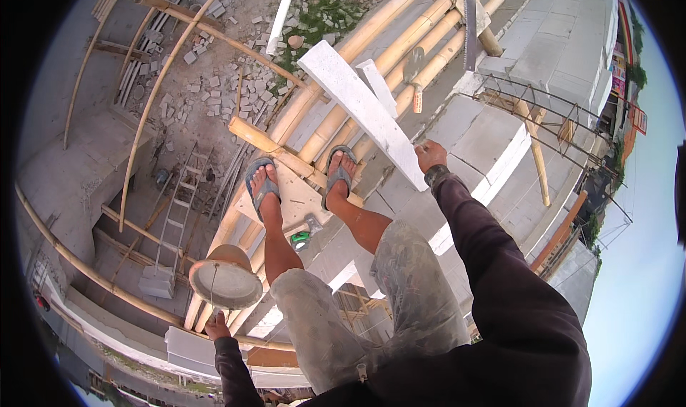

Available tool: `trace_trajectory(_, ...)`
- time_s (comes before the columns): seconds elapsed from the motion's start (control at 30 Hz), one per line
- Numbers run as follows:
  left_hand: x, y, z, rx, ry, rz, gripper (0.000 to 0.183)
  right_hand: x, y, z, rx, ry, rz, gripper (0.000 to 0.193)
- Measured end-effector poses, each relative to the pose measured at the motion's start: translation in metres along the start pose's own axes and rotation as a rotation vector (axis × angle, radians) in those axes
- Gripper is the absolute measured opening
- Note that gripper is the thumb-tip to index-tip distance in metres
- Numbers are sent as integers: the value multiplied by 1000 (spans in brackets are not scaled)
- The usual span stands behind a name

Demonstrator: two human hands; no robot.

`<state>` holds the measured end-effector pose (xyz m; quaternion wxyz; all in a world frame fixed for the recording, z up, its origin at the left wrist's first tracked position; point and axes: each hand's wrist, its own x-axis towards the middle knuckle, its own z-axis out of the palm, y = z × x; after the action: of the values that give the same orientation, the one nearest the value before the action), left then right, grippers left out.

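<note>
My left hand (217, 326) is closed around the wire handle of a bucket (226, 278), whose round inside looks grey and cement-smeared. The bucket is beside the bamboo poles at the lower left. On the right, my right hand (430, 155) has its fingers curled at the near end of a long white lightweight concrete block (364, 114). The block slants across the bamboo platform, away to the upper left. Beyond it lie a smaller white block piece (376, 87) and a trowel (417, 78) with its handle toward me.
My sandalled feet stand on a board (289, 192) over bamboo poles (325, 135), with a green tape measure (300, 240) close by. A handsaw (469, 32) rests farther off. Block wall (475, 139) and rebar (564, 125) run along the right. Far below left are rubble and a ladder (179, 210).
</note>
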<state>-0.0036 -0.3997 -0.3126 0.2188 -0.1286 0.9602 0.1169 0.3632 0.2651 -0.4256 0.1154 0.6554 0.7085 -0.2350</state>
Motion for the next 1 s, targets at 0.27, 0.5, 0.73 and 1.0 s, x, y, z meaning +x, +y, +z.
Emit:
trace_trajectory(0.27,-17,112,-87,-211,-242,78,38,205,62,76,-105,276,168,55)
trace_trajectory(0.5,10,212,-60,712,-139,988,16,239,69,118,94,79,281,50)
trace_trajectory(0.73,-81,391,-39,-258,-315,441,44,106,62,50,650,250,291,38)
trace_trajectory(1.0,-131,424,-32,-192,-537,584,44,-146,64,11,1015,100,505,23)
